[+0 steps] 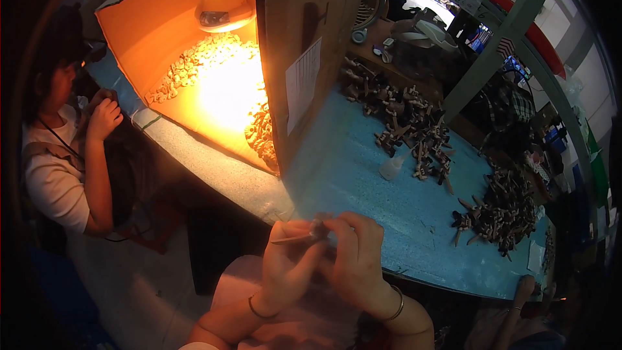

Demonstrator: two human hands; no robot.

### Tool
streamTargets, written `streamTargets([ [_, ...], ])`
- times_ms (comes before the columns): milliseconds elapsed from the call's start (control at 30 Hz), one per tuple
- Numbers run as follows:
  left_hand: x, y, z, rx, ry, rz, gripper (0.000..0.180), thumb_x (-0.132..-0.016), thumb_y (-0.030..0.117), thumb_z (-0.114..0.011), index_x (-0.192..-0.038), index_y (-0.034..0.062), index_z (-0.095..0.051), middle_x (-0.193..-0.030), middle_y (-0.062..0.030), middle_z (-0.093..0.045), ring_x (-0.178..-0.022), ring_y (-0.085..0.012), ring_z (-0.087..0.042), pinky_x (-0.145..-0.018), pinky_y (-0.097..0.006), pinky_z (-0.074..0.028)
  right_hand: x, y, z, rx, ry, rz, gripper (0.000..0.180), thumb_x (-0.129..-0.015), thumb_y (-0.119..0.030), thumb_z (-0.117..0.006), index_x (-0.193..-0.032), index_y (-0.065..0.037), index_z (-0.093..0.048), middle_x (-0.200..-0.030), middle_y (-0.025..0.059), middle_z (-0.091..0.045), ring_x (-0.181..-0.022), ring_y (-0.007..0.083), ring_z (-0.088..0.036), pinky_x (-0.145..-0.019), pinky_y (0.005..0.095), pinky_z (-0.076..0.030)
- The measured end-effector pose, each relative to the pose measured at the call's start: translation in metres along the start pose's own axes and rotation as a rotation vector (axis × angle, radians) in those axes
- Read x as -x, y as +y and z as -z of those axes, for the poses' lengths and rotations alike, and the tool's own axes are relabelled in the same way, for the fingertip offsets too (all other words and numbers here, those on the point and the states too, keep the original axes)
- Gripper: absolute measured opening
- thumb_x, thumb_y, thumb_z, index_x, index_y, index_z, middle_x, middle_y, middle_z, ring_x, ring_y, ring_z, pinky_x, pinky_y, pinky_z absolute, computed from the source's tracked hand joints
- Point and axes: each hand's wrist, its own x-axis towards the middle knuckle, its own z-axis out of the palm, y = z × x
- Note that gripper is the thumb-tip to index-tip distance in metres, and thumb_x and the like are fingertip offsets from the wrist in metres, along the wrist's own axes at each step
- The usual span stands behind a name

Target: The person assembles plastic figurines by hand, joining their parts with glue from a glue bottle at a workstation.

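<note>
Close together in front of my lap, my left hand [285, 273] and my right hand [357, 256] both have their fingers closed on one small dark piece [319, 227]. A thin tan pointed strip [289, 240] sticks out from it to the left, across my left fingers. My fingertips cover most of the piece, so its exact kind does not show. On the blue tabletop [343, 201] beyond my right hand lie a heap of small dark pieces with tan pointed ends [495, 204] and a longer heap of similar pieces [414, 116].
A lit heat lamp [225, 1] hangs in an open cardboard box [162, 23] over many small curled pieces [184, 68]. A small whitish translucent bottle [391, 167] stands by the heaps. A person [61, 155] sits at left; another person's hand [523, 290] is at lower right.
</note>
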Motion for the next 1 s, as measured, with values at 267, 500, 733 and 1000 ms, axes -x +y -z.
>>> streamTargets([
  [267, -0.012, 0.035, 0.017, -0.479, -0.365, -0.154, 0.059, -0.077, 0.016, -0.072, -0.124, -0.0013, -0.041, -0.116, -0.0145, -0.045, -0.104, -0.0196, -0.050, -0.087, -0.030, -0.043, 0.027, 0.031, -0.004, -1.349, -0.049, -0.517, 0.065, -0.060, -0.004, -0.082, -0.114, -0.005, -0.045, -0.110, 0.0067, -0.046, -0.101, 0.0180, -0.049, -0.089, 0.0321, -0.040],
  [500, -0.010, 0.035, -0.003, -0.509, -0.341, -0.269, 0.064, -0.067, 0.030, -0.081, -0.117, -0.0004, -0.055, -0.101, -0.0123, -0.055, -0.093, -0.0241, -0.055, -0.081, -0.033, -0.047, 0.038, 0.031, -0.005, -1.662, -0.051, -0.481, 0.072, -0.056, -0.004, -0.084, -0.117, -0.003, -0.044, -0.116, 0.0085, -0.041, -0.110, 0.0190, -0.044, -0.094, 0.0316, -0.037],
  [733, -0.008, 0.033, -0.003, -0.589, -0.325, -0.317, 0.063, -0.072, 0.035, -0.077, -0.118, -0.0016, -0.053, -0.100, -0.0108, -0.052, -0.090, -0.0196, -0.053, -0.078, -0.029, -0.046, 0.044, 0.030, -0.008, -1.666, -0.033, -0.545, 0.073, -0.057, -0.010, -0.085, -0.117, -0.002, -0.045, -0.117, 0.0089, -0.042, -0.112, 0.0194, -0.044, -0.095, 0.0317, -0.037],
  [1000, -0.007, 0.030, -0.003, -0.595, -0.380, -0.260, 0.070, -0.072, 0.035, -0.078, -0.123, -0.0022, -0.048, -0.103, -0.0102, -0.049, -0.089, -0.0164, -0.049, -0.079, -0.027, -0.044, 0.036, 0.025, 0.006, -1.361, -0.056, -0.518, 0.071, -0.069, -0.024, -0.080, -0.125, 0.001, -0.045, -0.117, 0.0083, -0.042, -0.111, 0.0192, -0.044, -0.095, 0.0323, -0.036],
])
